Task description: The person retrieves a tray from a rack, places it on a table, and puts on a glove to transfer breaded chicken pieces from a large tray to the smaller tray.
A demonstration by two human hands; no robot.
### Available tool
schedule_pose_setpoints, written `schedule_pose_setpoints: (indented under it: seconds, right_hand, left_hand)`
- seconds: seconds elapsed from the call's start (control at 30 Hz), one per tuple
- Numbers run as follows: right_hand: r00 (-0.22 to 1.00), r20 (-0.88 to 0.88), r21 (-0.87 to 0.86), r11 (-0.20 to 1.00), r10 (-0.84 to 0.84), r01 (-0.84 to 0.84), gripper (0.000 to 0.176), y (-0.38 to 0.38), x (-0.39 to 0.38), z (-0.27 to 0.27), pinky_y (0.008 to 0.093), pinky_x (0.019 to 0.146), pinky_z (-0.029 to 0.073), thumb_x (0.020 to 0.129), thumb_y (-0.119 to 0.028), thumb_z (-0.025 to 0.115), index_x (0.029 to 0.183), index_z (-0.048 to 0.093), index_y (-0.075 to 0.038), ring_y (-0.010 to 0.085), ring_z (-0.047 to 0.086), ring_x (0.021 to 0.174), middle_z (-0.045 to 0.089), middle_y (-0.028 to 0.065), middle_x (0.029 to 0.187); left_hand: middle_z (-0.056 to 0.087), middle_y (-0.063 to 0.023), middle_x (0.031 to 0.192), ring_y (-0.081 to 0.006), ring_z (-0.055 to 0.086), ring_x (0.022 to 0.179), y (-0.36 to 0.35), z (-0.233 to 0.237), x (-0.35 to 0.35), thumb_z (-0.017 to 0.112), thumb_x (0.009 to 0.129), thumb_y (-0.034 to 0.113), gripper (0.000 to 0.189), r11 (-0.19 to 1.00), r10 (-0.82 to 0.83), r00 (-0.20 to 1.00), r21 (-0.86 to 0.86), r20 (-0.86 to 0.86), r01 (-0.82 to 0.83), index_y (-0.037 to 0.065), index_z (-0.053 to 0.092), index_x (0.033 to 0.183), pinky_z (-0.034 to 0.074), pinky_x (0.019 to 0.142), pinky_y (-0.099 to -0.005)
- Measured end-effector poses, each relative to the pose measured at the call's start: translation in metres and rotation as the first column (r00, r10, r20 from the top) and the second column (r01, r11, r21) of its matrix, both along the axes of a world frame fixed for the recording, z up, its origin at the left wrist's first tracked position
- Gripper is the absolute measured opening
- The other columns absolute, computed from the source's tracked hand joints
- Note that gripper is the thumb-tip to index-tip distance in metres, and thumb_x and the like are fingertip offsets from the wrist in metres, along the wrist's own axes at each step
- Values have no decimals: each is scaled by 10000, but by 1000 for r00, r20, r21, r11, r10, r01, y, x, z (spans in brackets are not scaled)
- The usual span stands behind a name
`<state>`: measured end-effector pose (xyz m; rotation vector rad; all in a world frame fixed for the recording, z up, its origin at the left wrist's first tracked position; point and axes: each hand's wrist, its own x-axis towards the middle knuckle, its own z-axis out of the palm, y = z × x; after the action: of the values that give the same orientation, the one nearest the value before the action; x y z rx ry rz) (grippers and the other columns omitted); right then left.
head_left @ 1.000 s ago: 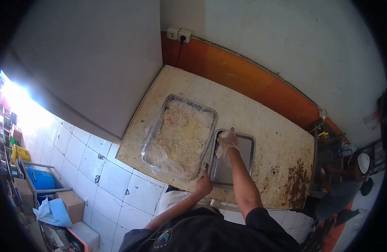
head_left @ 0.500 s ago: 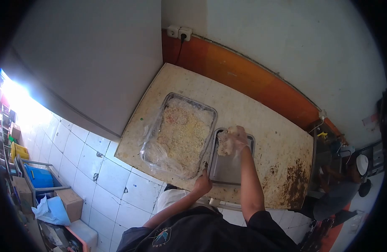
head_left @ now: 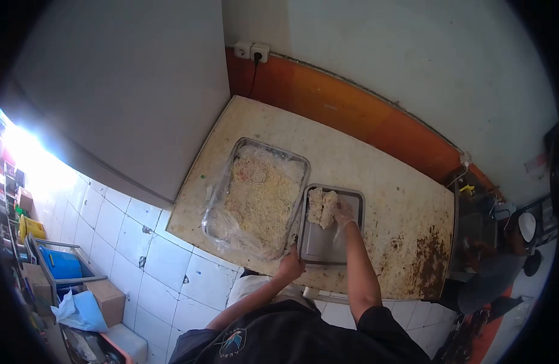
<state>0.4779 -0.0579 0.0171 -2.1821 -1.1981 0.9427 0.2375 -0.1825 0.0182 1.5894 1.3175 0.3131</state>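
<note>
A transparent glove covers my right hand (head_left: 344,215), which is over the smaller metal tray (head_left: 328,242). Its fingers are closed on a crumb-coated piece of food (head_left: 330,203), set down beside another coated piece (head_left: 314,207) at the tray's far left corner. My left hand (head_left: 291,267) is closed at the table's front edge, by the near corners of both trays; what its fingers hold, if anything, is hidden. To the left lies a larger tray (head_left: 308,167) lined with clear plastic and spread with pale crumbs (head_left: 261,197). A pinkish piece (head_left: 250,171) lies among the crumbs.
The worn table (head_left: 394,212) has dark stains at its right end. A large grey panel (head_left: 127,91) rises at the left, and a wall socket (head_left: 259,53) is behind. Another person (head_left: 498,273) is at the far right. Boxes and a blue container (head_left: 61,262) stand lower left.
My right hand has lowered the coated piece into the smaller tray, beside the other piece. My left hand has stayed near the trays' front corners. The view has shifted slightly.
</note>
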Motion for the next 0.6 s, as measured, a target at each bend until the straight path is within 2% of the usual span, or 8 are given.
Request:
schedule_pose_setpoints:
  seconds: [0.07, 0.13, 0.27, 0.33, 0.47, 0.53, 0.57, 0.6]
  right_hand:
    - [999, 24, 3, 999, -39, 39, 399, -3, -5, 2, 363, 839, 448, 808, -227, 578, 1186, 528, -109, 294, 588, 986, 621, 157, 1041]
    - [965, 250, -29, 995, -81, 91, 365, -7, -13, 14, 338, 767, 478, 764, -219, 631, 1078, 575, -42, 236, 631, 838, 653, 124, 916]
    - [991, 132, 98, 995, -33, 20, 302, -17, -15, 4, 339, 753, 477, 765, -186, 634, 1028, 587, -45, 229, 629, 823, 649, 125, 897]
    - [993, 58, 165, 982, -103, 92, 313, -12, -15, -3, 355, 766, 478, 770, -155, 623, 1060, 574, -48, 249, 629, 840, 645, 136, 918]
    - [986, 134, 223, 973, -96, 65, 319, -14, -13, -7, 355, 783, 476, 771, -145, 613, 1071, 565, -48, 269, 625, 851, 639, 138, 901]
    - [707, 707, 151, 975, 9, -164, 330, -12, -13, -9, 347, 773, 473, 774, -142, 606, 1088, 554, -56, 280, 616, 826, 634, 132, 875]
    - [712, 701, 149, 969, 36, -195, 330, -8, -28, 5, 347, 773, 473, 774, -142, 606, 1088, 554, -56, 280, 616, 826, 634, 132, 875]
    - [752, 658, 319, 921, -45, -224, 289, -5, -45, 38, 354, 757, 472, 781, -155, 602, 1049, 573, -52, 289, 611, 807, 630, 130, 851]
  left_hand:
    - [578, -304, 789, -471, 568, 765, 1, -1, 0, 531, 760, 154, 618, 1000, 10, 999, 10, -35, -9, -38, 238, 1269, 447, 701, -533]
    - [581, -303, 770, -467, 574, 747, 0, 0, -2, 523, 760, 143, 618, 1000, -1, 1000, 29, -30, 2, -45, 234, 1273, 454, 696, -532]
    - [583, -304, 751, -466, 579, 716, 2, -2, -5, 509, 761, 131, 614, 998, 9, 1000, 60, -25, -7, -49, 241, 1284, 461, 688, -536]
    - [583, -304, 751, -467, 577, 708, 4, -4, -3, 508, 763, 131, 613, 998, 17, 1000, 67, -19, -16, -45, 244, 1287, 460, 686, -536]
    - [589, -291, 769, -461, 577, 727, 5, -8, -2, 517, 774, 149, 648, 999, 17, 999, 37, -30, -16, -8, 209, 1322, 450, 688, -540]
    - [587, -297, 761, -460, 579, 720, 1, -13, -1, 506, 782, 139, 633, 999, 23, 1000, 43, -21, -22, -18, 211, 1320, 456, 682, -531]
    - [585, -304, 753, -460, 580, 713, -1, -15, -4, 496, 791, 130, 619, 998, 23, 1000, 54, -11, -22, -29, 213, 1318, 461, 677, -522]
    - [585, -304, 753, -460, 580, 713, -5, -17, -6, 496, 791, 130, 619, 997, 56, 998, 52, -19, -55, -29, 213, 1318, 461, 677, -522]
